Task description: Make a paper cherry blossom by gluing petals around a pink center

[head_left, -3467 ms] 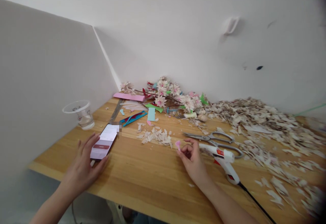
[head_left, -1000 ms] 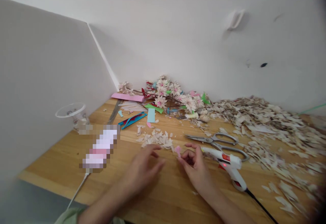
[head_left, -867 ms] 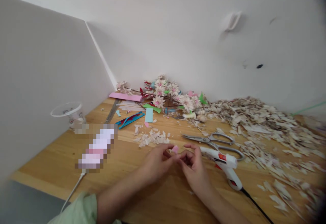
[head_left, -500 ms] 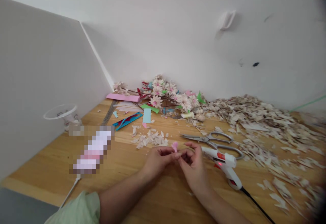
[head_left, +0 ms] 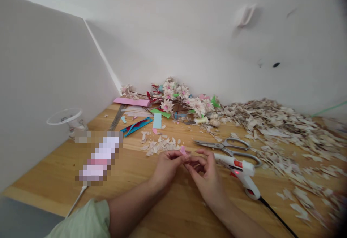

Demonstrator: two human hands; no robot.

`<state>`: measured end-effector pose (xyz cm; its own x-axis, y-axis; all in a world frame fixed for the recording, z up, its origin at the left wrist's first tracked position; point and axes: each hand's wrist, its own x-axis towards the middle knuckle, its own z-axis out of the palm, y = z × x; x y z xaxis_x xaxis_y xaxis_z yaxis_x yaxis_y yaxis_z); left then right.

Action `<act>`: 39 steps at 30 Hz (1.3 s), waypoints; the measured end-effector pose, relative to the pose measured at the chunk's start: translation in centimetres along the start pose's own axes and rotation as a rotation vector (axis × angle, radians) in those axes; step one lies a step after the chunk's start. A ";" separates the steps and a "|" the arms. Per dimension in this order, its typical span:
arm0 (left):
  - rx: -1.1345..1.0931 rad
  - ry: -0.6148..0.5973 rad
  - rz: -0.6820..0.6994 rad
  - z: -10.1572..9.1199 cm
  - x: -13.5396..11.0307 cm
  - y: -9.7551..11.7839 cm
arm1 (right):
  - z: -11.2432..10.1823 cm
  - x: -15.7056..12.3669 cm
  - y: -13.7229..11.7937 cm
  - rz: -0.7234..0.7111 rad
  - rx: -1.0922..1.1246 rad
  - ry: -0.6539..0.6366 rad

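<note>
My left hand (head_left: 166, 165) and my right hand (head_left: 206, 174) meet over the middle of the wooden table (head_left: 151, 194). Both pinch a small pink paper piece (head_left: 183, 150) between their fingertips. A white glue gun (head_left: 242, 171) with a red light lies just right of my right hand, its black cord running to the lower right. Metal scissors (head_left: 227, 146) lie behind the glue gun. A small heap of pale petal cuttings (head_left: 159, 146) sits just beyond my left hand.
A phone (head_left: 99, 155) on a white cable lies at the left, with a clear plastic cup (head_left: 67, 120) behind it. Paper flowers (head_left: 176, 99) and coloured paper strips (head_left: 137, 126) fill the back corner. A large pile of pale shavings (head_left: 282, 129) covers the right side.
My left hand left the phone, crossed to the right and joined my right hand on the pink piece. The camera view shifted a little; the glue gun and scissors stayed put.
</note>
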<state>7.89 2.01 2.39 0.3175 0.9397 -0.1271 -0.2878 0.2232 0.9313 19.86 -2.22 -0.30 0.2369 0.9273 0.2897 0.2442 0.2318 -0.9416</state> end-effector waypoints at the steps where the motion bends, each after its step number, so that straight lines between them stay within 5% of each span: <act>1: 0.003 0.005 0.006 -0.1 0.1 0.0 | 0.0 -0.1 0.0 -0.010 0.004 -0.003; 7: 0.059 0.007 -0.001 -0.5 0.2 0.0 | 0.2 -0.2 -0.1 0.033 0.132 0.021; 18: -0.090 -0.121 -0.054 -1.2 0.9 0.8 | -0.6 0.1 -1.9 0.451 0.726 -0.124; 22: -0.123 -0.115 -0.017 -1.0 1.1 0.3 | -1.1 0.3 -2.7 0.560 0.829 -0.087; 29: -0.302 -0.181 -0.179 -0.7 0.5 0.5 | -1.2 0.3 -2.7 0.583 0.872 -0.113; 39: 0.076 -0.055 -0.097 -1.2 0.7 0.3 | -1.2 0.4 -2.4 0.586 0.850 -0.111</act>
<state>6.92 3.10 2.19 0.3901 0.8986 -0.2007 -0.1845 0.2899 0.9391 20.50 -2.79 2.25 0.0061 0.9734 -0.2292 -0.6354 -0.1732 -0.7525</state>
